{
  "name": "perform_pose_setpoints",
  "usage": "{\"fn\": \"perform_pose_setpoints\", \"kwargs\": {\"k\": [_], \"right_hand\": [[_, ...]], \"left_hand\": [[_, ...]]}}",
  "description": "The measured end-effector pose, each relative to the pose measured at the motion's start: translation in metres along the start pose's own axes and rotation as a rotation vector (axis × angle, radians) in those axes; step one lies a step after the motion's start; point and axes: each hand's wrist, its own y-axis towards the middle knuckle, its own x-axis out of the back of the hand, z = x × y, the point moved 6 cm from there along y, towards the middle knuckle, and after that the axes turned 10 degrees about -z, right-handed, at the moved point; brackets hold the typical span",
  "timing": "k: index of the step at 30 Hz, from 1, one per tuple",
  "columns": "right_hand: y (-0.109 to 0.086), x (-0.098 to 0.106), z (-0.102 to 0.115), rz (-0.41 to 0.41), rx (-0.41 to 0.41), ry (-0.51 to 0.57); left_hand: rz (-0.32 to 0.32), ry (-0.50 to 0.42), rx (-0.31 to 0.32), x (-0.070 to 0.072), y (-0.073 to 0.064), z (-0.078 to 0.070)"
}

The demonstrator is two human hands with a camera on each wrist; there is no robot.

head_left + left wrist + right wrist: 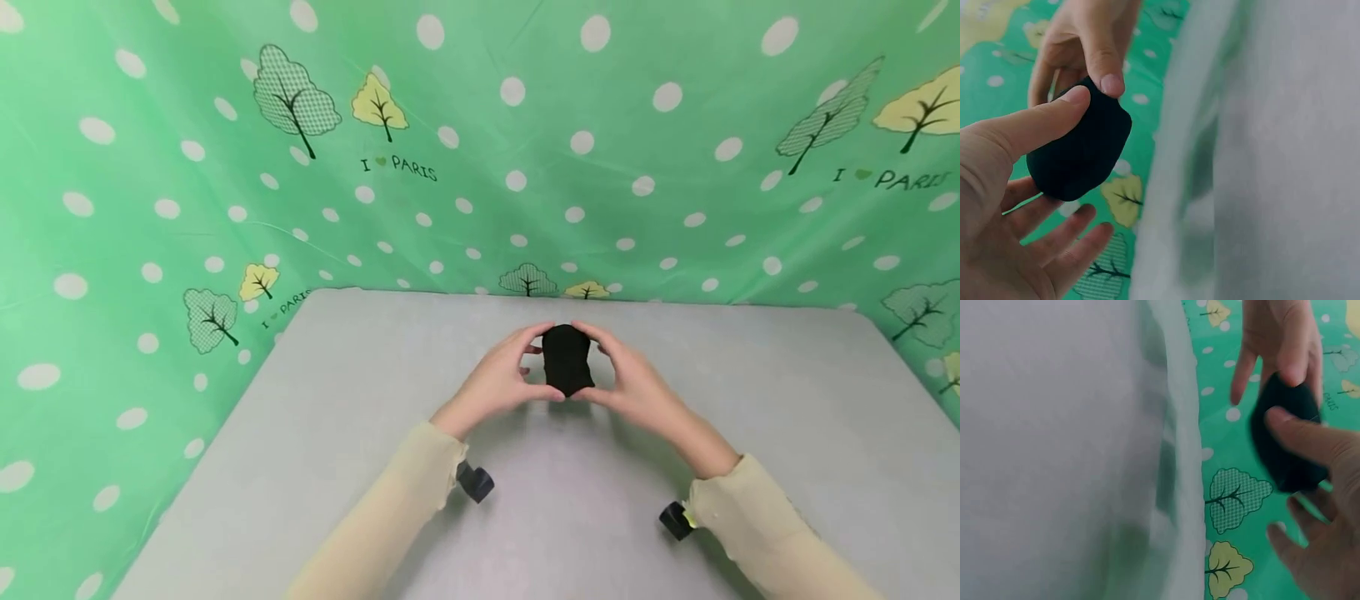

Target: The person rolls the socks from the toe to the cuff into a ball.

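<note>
Between both hands is a small matte black lump [567, 360], rounded at the top with an uneven lower edge; its exact kind does not show. My left hand [497, 377] pinches its left side, thumb below and fingertips at the top edge. From the other side my right hand [639, 385] pinches it the same way. In the left wrist view the left thumb presses the near face of the black lump [1082, 150], and some left fingers spread apart from it. The right wrist view shows the right thumb across the black lump [1272, 440], which is partly covered there.
A grey table [360, 375] lies under the hands. Behind and beside it hangs a green curtain [480, 108] with white dots, printed trees and lettering. Dark wrist cameras stick out near the sleeves, the left camera [476, 482] and the right camera [677, 521].
</note>
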Motion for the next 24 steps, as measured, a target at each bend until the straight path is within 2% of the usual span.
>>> {"fn": "perform_pose_setpoints", "kwargs": {"k": [3, 5, 8, 11, 15, 20, 24], "right_hand": [[0.004, -0.002, -0.012, 0.045, -0.046, -0.095], [0.006, -0.005, -0.02, 0.082, -0.068, -0.124], [0.003, -0.01, -0.029, 0.141, -0.103, -0.152], [-0.003, -0.015, -0.034, 0.176, -0.126, -0.195], [-0.008, -0.02, -0.034, 0.176, -0.115, -0.258], [-0.006, -0.021, -0.031, 0.149, -0.104, -0.317], [-0.004, -0.024, -0.032, 0.153, -0.109, -0.327]], "left_hand": [[0.018, 0.16, -0.003, -0.009, 0.014, 0.007], [0.043, 0.23, 0.005, -0.016, 0.021, 0.012], [0.093, 0.306, 0.024, -0.026, 0.023, 0.019], [0.124, 0.356, 0.037, -0.033, 0.02, 0.023], [0.12, 0.409, 0.019, -0.036, 0.014, 0.024], [0.102, 0.451, -0.016, -0.035, 0.016, 0.02], [0.117, 0.477, -0.001, -0.035, 0.019, 0.021]]}}
